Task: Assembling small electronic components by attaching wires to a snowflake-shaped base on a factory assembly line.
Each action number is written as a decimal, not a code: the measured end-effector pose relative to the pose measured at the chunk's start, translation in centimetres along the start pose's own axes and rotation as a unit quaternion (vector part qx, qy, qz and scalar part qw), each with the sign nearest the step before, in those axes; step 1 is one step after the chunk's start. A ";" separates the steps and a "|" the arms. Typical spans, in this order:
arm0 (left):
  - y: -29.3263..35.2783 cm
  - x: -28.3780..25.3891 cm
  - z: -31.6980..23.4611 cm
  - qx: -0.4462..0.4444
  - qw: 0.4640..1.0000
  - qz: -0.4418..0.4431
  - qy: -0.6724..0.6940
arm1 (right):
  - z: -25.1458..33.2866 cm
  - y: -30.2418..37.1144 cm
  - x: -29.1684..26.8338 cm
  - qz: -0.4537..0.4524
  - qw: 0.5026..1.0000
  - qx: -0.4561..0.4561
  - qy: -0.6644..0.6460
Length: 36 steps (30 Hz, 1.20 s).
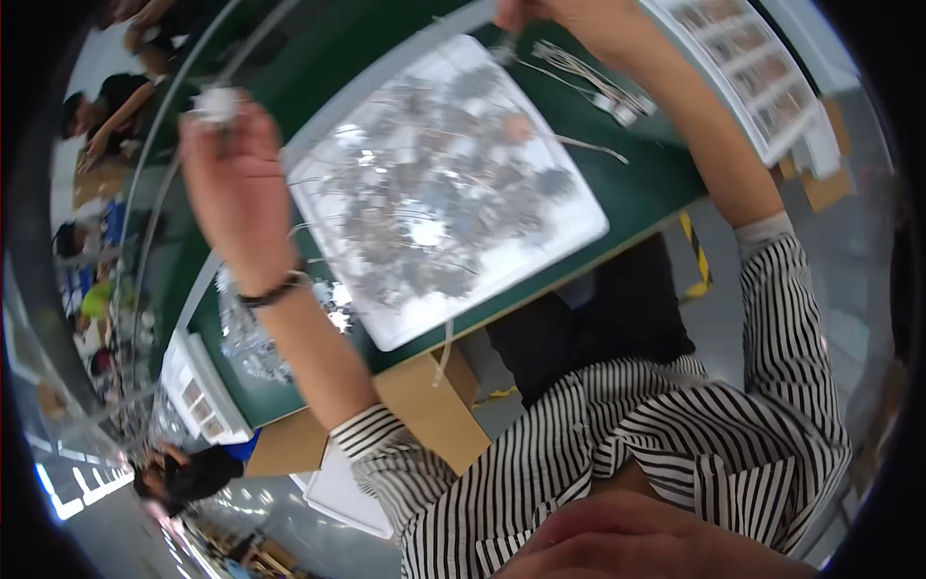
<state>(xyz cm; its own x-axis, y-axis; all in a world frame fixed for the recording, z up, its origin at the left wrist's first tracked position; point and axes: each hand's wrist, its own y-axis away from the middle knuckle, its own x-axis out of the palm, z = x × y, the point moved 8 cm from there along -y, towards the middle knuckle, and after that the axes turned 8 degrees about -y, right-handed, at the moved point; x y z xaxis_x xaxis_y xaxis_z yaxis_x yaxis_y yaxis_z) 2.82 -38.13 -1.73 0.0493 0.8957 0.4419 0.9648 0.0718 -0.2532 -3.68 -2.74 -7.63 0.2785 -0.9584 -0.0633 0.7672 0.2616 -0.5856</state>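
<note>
My left hand (241, 188) is raised left of the white tray, its fingers closed on a small white part (217, 106) that is blurred by motion. At the top edge, beyond the tray's far right corner, my right hand (555, 13) is partly cut off. Its fingers look pinched together, close to a small blurred greyish piece (503, 50); what they hold I cannot make out. Between my arms, the shallow white tray (588, 227) lies on the green table, filled with many shiny silvery and clear pieces (424, 183) with thin wires.
A bundle of pale cables (603, 92) lies right of the tray on the green table (666, 164). Silvery pieces (251, 333) are heaped under my left forearm. Compartmented white trays (743, 68) stand at the right. A cardboard box (424, 400) sits below the table edge. Other people work at far left.
</note>
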 end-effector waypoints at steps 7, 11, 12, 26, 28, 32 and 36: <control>6.1 3.4 2.2 -0.014 0.999 -0.025 -0.040 | 5.1 0.9 7.5 -0.029 0.930 0.277 -0.242; 6.8 3.0 4.3 -0.068 0.997 -0.002 -0.026 | 5.8 1.7 11.0 -0.027 0.945 0.285 -0.160; 7.0 3.6 4.8 -0.086 0.996 0.007 -0.006 | 6.5 1.7 11.7 -0.015 0.956 0.257 -0.140; 7.6 5.4 6.2 -0.104 0.995 -0.001 0.014 | 10.0 2.6 14.0 -0.008 0.997 0.033 0.074; 7.8 5.5 6.3 -0.104 0.995 -0.003 0.005 | 10.1 2.7 14.0 -0.011 0.997 0.025 0.074; 8.0 5.4 6.5 -0.100 0.995 0.004 -0.001 | 8.7 3.0 14.4 0.008 0.993 0.118 0.025; 7.8 5.4 6.7 -0.099 0.995 -0.002 -0.013 | 8.1 2.8 14.2 0.024 0.980 0.192 -0.036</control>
<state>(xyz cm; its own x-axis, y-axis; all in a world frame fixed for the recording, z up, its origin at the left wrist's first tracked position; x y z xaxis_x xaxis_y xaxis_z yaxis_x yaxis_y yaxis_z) 8.90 -29.78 -7.14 0.0406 0.9065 0.4202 0.9971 -0.0098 -0.0753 7.11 -14.68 -3.64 0.3491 -0.9369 -0.0172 0.9095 0.3432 -0.2348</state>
